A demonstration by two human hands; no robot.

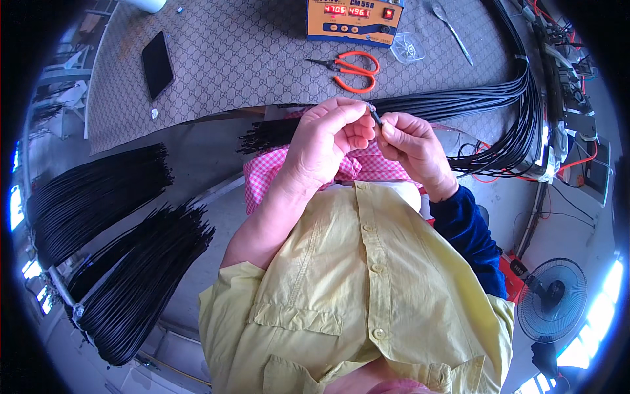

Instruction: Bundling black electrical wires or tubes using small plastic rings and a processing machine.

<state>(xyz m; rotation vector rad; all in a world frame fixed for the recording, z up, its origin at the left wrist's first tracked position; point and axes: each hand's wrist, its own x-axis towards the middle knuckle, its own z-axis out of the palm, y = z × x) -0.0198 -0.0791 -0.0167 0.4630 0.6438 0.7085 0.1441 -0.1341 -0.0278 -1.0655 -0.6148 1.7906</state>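
In front of my chest, both hands meet at the end of a thin black cable [377,119]. My right hand [415,143] pinches the cable between thumb and fingers. My left hand [330,133] is closed at its tip, thumb against index finger, where a small pale bit shows; the fingers partly hide it. Just behind the hands, a thick bundle of black cables [453,102] runs along the table edge and bends round at the right. The bundle's loose ends [266,136] stick out left of my left hand. Pink checked cloth [262,176] lies beneath my hands.
On the patterned table [230,59] are orange-handled scissors [357,71], an orange box with red digits [354,26], a clear dish [408,48], a spoon [453,33] and a black phone [157,65]. More black cables [147,276] hang at left. A fan [552,300] stands at right.
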